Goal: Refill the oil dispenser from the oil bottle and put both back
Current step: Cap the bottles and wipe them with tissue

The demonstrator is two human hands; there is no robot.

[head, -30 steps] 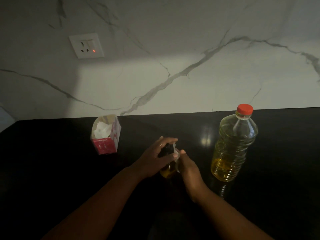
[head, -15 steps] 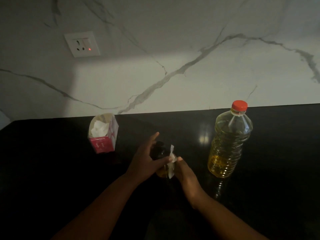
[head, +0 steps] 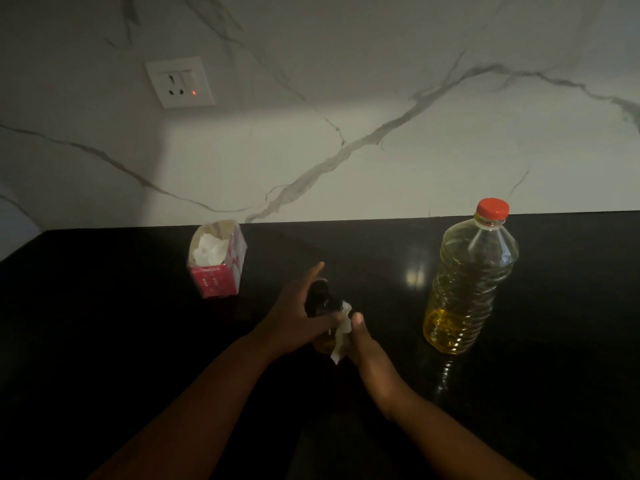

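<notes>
While wiped: oil dispenser (head: 320, 306), mid-desk (head: 104, 341), gripped by left hand (head: 294, 320); right hand (head: 360, 344) pinches tissue (head: 341, 336) against it.
Oil bottle (head: 467, 282): capped, near desk's back edge.
Progress: refill apparently done; put-back remains.

The small oil dispenser (head: 320, 303), dark-topped with amber oil low in its body, is held upright on the counter, a white tissue (head: 341, 336) pressed to its right side. The oil bottle (head: 465, 289), clear ribbed plastic, red-capped, stands upright well right of the grip.

red-capped oil bottle (head: 467, 282) (yellow oil), black counter (head: 104, 323)
</notes>
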